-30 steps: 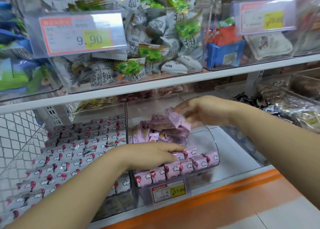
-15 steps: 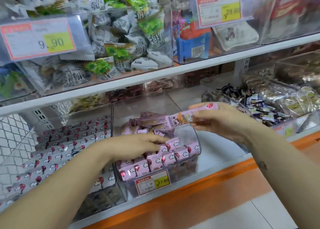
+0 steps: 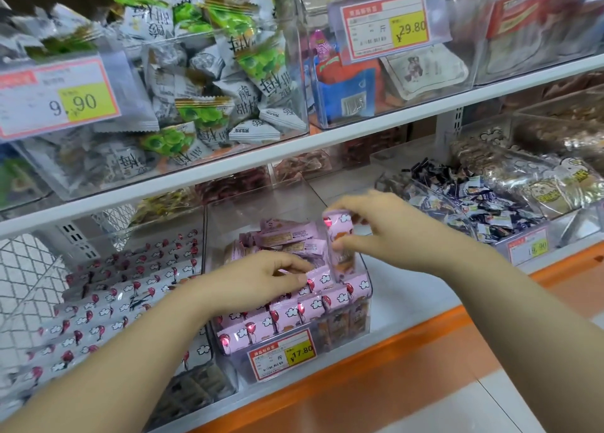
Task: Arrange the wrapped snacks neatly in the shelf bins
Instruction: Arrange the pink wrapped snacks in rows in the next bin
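A pink bar [image 3: 340,246] was held upright, pinched in the fingers of the R hand [image 3: 392,233], thumb low on the wrapper and the others over its top end. Its lower end was set at the right end of the row [image 3: 294,311] of pink bars packed along the front of the clear bin [image 3: 368,285] on the lower shelf [image 3: 408,302]. The L hand [image 3: 261,279] was laid on that row, fingers curled, thumb & forefinger apparently nipping a top wrapper. A firm grip couldn't be confirmed. Behind, a loose heap [image 3: 287,236] of the same bars was left unsorted.

Risks, as judged:
- The gap by the bin wall looked tight, so if the bar were forced down, neighbours could be levered up or tipped out of line.
- The wrapper looked slick and was held by a pinch only. A slip could drop the bar over the low front rim onto the shelf, or back into the heap.
- If the L hand were lifted too soon, the row, which seemed braced by it, might fan out or slump.
- The bar might be seated crooked or wrong way round vs. the rest, spoiling the neat face above the tag [image 3: 281,354].
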A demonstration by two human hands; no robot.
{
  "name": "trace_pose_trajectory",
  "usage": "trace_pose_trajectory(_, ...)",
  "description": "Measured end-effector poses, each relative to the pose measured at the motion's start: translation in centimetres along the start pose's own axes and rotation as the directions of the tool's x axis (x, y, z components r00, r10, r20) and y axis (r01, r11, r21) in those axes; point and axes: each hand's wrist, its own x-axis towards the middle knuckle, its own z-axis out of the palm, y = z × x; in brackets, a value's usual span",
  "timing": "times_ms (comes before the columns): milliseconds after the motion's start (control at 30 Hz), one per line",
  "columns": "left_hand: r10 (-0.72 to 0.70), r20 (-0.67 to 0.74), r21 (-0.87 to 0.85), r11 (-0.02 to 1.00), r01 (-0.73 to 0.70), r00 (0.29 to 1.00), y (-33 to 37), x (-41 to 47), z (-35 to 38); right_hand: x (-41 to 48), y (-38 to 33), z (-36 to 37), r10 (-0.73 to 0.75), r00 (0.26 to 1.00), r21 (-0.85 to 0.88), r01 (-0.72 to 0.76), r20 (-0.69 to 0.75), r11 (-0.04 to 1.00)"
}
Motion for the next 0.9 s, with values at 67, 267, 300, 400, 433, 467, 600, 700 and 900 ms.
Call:
trace_pose_trajectory(67,0.020,-0.016,0.019,1.000,-0.019,1.000,0.0,0.3,0.1,0.1,0.2,0.2,0.061,0.991,-0.087,-0.050,0.118,0.995)
trace_pose_trajectory(267,0.028,-0.072,-0.003,1.000,-0.028,0.997,0.3,1.1,0.2,0.2,0.6,2.2,0.061,0.972,-0.198,-0.015,0.228,0.980)
trace_pose_trajectory(300,0.023,-0.066,0.001,1.000,-0.023,0.998,0.4,1.3,0.2,0.2,0.7,2.2,0.046,0.978,-0.181,-0.008,0.206,0.983)
trace_pose_trajectory(400,0.003,-0.022,0.015,1.000,-0.002,1.000,0.8,1.6,0.4,0.0,0.8,2.4,0.043,0.988,-0.200,-0.013,0.150,0.980)
trace_pose_trajectory(433,-0.005,-0.002,0.023,1.000,0.005,1.000,0.9,1.8,0.4,0.0,0.7,2.6,0.045,0.985,-0.258,0.000,0.167,0.966)
trace_pose_trajectory(467,-0.010,0.026,0.024,1.000,0.009,1.000,1.0,2.0,0.4,0.1,0.6,2.8,0.038,0.980,-0.315,0.025,0.193,0.949)
trace_pose_trajectory(600,-0.054,0.143,-0.034,0.998,0.060,0.988,1.1,2.7,-0.1,0.4,0.9,2.7,0.037,0.983,-0.203,0.001,0.180,0.979)
trace_pose_trajectory(700,-0.136,0.197,-0.285,0.940,0.189,0.971,1.3,2.6,-0.7,0.5,1.2,2.5,0.024,1.000,-0.042,-0.023,0.012,0.999)
trace_pose_trajectory(900,-0.101,0.244,-0.415,0.888,0.198,0.964,1.3,2.1,-0.7,0.5,1.2,3.6,0.044,0.985,-0.067,-0.033,0.170,0.997)
